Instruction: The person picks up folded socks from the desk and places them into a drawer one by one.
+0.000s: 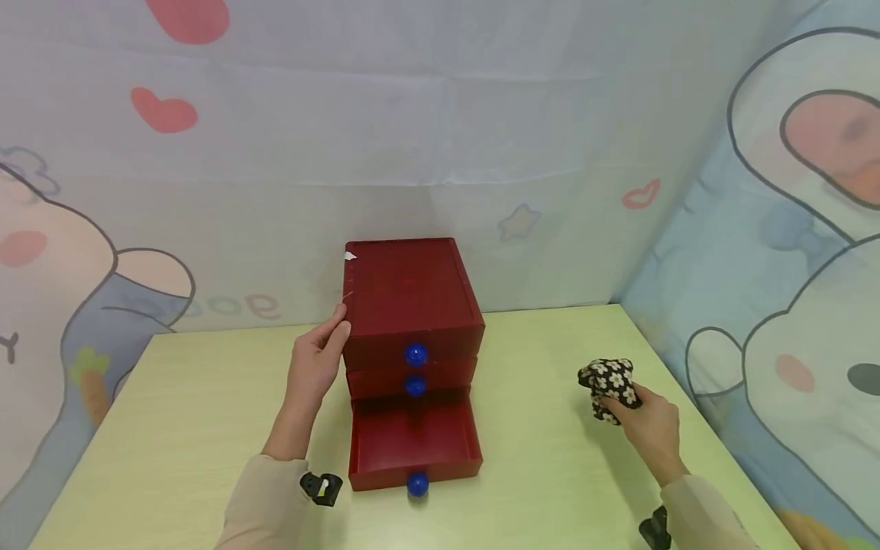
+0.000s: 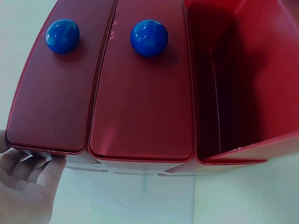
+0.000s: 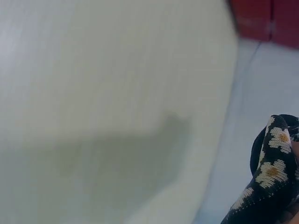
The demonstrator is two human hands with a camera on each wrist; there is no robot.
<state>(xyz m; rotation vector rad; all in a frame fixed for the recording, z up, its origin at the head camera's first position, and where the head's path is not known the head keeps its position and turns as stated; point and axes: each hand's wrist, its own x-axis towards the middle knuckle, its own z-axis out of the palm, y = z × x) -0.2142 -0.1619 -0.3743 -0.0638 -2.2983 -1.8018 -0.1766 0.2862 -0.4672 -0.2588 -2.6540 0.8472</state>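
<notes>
A dark red drawer cabinet (image 1: 412, 290) stands on the table, its bottom drawer (image 1: 415, 439) pulled out and the two above it closed. Each drawer has a round blue knob (image 2: 149, 38). My left hand (image 1: 316, 359) rests against the cabinet's upper left side, fingertips at the top front corner in the left wrist view. Off to the right, my right hand (image 1: 649, 428) grips a bundled black knitted sock (image 1: 612, 388) with white daisies, held above the table. In the right wrist view, only part of the sock (image 3: 271, 172) shows at the lower right edge.
The pale yellow-green table (image 1: 536, 458) reaches back to a cartoon-printed cloth wall (image 1: 412, 153). A second printed cloth (image 1: 777, 305) hangs along the right edge. Both wrists wear a small black device (image 1: 321, 489).
</notes>
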